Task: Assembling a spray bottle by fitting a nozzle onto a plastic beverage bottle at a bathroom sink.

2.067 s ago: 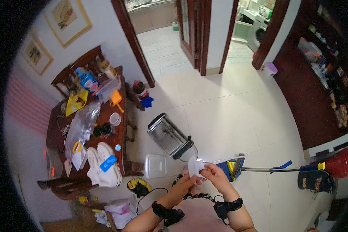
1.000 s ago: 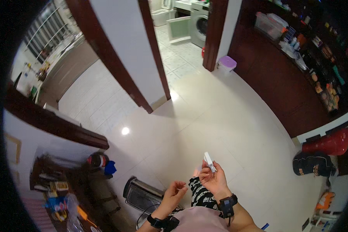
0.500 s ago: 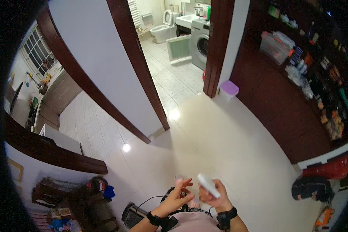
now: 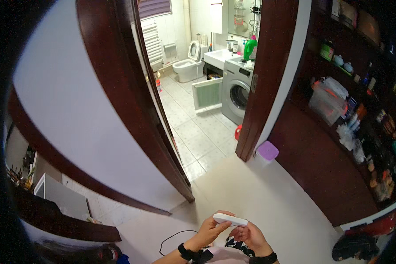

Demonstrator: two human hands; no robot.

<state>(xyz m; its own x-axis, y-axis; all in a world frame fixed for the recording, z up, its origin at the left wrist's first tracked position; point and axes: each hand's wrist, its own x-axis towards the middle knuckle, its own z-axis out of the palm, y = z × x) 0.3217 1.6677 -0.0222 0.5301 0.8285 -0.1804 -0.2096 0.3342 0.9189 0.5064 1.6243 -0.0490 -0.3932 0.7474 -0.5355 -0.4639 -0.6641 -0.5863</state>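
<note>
A flat, white, rounded slab [image 4: 230, 219], its exact kind unclear, lies nearly level between my hands at the lower middle. My left hand [image 4: 211, 232] grips its left end, thumb along the near side and fingers behind. At the other end, my right hand [image 4: 254, 237] has its thumb against the slab, with its fingers curled beneath. Dark bands circle both wrists. My pink top and patterned dark clothing show just under the hands.
Ahead, a dark wooden door frame [image 4: 268, 83] opens onto a tiled bathroom with a silver washing machine [image 4: 235, 94], an open cabinet door [image 4: 208, 93] and a toilet [image 4: 189, 66]. A purple-lidded tub [image 4: 267, 152] stands beside the frame. Crowded shelves line the right. A black cable [image 4: 167, 240] curves along the floor.
My view has moved closer to the bathroom doorway. The left hand, open and apart from the slab before, now grips it together with the right. The slab has turned from steeply slanted to nearly level.
</note>
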